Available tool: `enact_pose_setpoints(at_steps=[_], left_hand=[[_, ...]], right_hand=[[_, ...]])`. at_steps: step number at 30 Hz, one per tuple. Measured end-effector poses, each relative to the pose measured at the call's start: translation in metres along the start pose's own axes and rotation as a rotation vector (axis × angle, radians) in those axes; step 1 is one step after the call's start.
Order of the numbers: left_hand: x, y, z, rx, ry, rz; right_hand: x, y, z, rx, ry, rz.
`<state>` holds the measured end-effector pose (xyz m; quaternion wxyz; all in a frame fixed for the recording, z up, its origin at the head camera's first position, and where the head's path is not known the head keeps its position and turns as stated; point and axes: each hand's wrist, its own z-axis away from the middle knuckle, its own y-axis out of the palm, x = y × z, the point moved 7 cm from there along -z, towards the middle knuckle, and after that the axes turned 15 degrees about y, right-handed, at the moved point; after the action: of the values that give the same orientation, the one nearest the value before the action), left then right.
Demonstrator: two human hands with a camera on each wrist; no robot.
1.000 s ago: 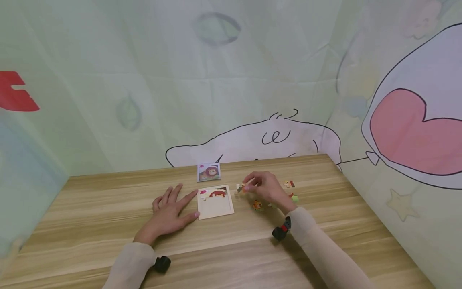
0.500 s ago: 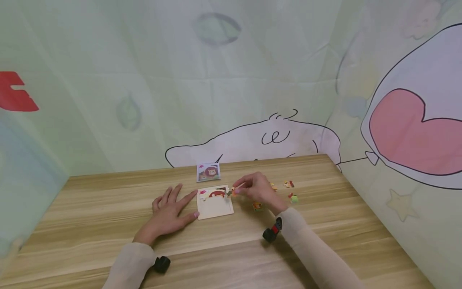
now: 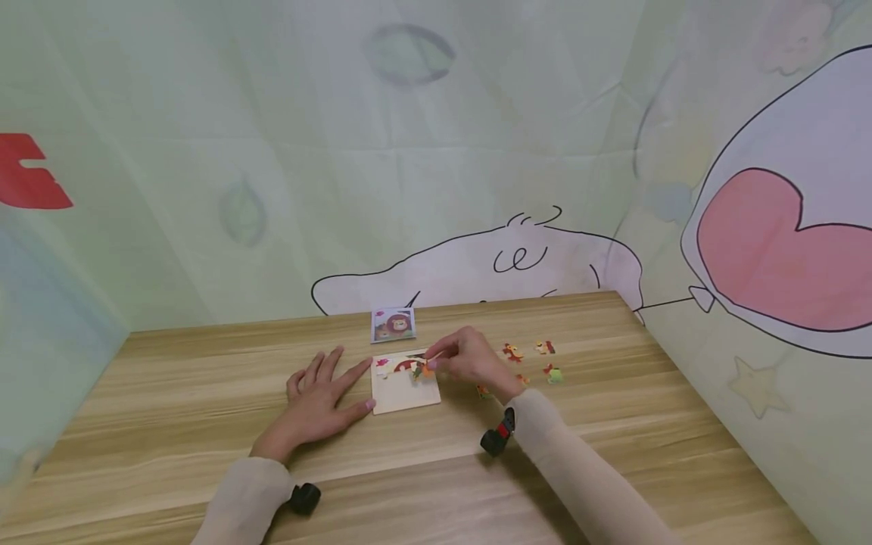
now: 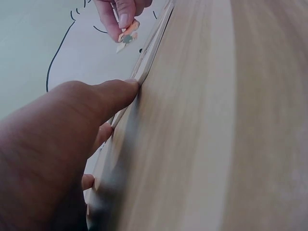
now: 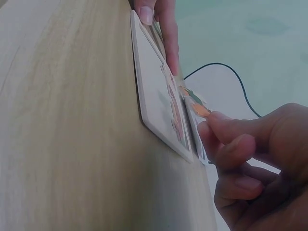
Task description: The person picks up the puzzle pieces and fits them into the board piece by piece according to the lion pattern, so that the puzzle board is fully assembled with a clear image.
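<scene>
A square puzzle board (image 3: pixel 402 397) lies on the table, its far strip filled with pieces that show part of a picture. My left hand (image 3: pixel 320 401) rests flat on the table, fingers spread, with thumb and index fingertip at the board's left edge. Between thumb and index finger my right hand (image 3: pixel 470 359) pinches a puzzle piece (image 3: pixel 420 369), coloured orange and green. In the right wrist view that puzzle piece (image 5: pixel 196 102) is held above the board (image 5: pixel 156 91). The left wrist view shows the piece (image 4: pixel 128 36) raised over the board's edge.
Behind the board lies a picture card (image 3: pixel 393 325) with a lion on it. Several loose puzzle pieces are scattered right of the board, among them a green one (image 3: pixel 554 374) and an orange one (image 3: pixel 512 352). A printed cloth (image 3: pixel 272 189) hangs behind the wooden table (image 3: pixel 204 378).
My right hand has moved left with the pinched puzzle piece, from beside the board to over its upper right part. The left hand has stayed in place.
</scene>
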<state>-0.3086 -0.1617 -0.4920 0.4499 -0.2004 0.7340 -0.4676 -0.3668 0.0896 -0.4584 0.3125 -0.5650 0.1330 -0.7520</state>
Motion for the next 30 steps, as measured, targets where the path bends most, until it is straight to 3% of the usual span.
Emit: enact_pose_setpoints(at_steps=[22,30], left_hand=[[0.001,-0.001,0.000,0.010,-0.014,-0.008],[-0.001,-0.001,0.000,0.017,-0.016,-0.007]], right_hand=[[0.015,0.039,-0.012,0.024,0.042,0.021],[0.019,0.050,-0.010,-0.008,0.033,0.026]])
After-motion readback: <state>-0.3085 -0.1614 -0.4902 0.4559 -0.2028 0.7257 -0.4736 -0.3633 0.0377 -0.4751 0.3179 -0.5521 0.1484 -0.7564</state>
